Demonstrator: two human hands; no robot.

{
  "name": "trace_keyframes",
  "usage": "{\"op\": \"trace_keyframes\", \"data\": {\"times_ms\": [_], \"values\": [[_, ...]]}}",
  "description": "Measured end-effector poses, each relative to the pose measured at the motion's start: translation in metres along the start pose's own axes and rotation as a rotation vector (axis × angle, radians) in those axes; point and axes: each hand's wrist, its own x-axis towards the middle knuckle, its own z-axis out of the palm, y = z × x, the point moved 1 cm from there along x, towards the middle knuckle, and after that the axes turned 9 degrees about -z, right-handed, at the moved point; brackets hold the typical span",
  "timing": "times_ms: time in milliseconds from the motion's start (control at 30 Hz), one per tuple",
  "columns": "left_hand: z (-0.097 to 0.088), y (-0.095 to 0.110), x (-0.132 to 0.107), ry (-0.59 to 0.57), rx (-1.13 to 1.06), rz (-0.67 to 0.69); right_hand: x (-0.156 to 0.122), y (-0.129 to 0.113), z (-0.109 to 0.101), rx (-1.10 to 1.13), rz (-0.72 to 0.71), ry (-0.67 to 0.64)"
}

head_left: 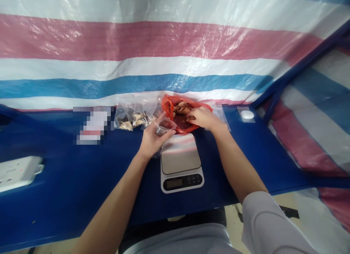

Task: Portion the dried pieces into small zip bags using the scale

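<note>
At 12 o'clock hangs a woven plastic sheet with wide red, white and blue stripes. The surface is dark blue. A bright red plastic bag lies at 12 o'clock. The kitchen scale at 6 o'clock is white and silver, with a black front. The sleeve at 4 o'clock is light grey.

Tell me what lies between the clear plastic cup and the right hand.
The red plastic bag of brown pieces lies there, in the head view.
</note>
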Motion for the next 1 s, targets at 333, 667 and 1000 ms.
{"op": "trace_keyframes", "data": {"times_ms": [333, 667, 1000], "values": [[-0.001, 0.008, -0.001, 0.013, 0.028, 0.0, 0.002, 0.003, 0.0, 0.02, -0.072, 0.029], [0.0, 0.001, 0.001, 0.002, 0.007, 0.029, -0.007, -0.006, -0.012, 0.372, -0.19, 0.228], [0.0, 0.007, -0.002, -0.041, 0.015, 0.105, -0.016, -0.055, -0.035, 0.459, -0.356, 0.273]]}}
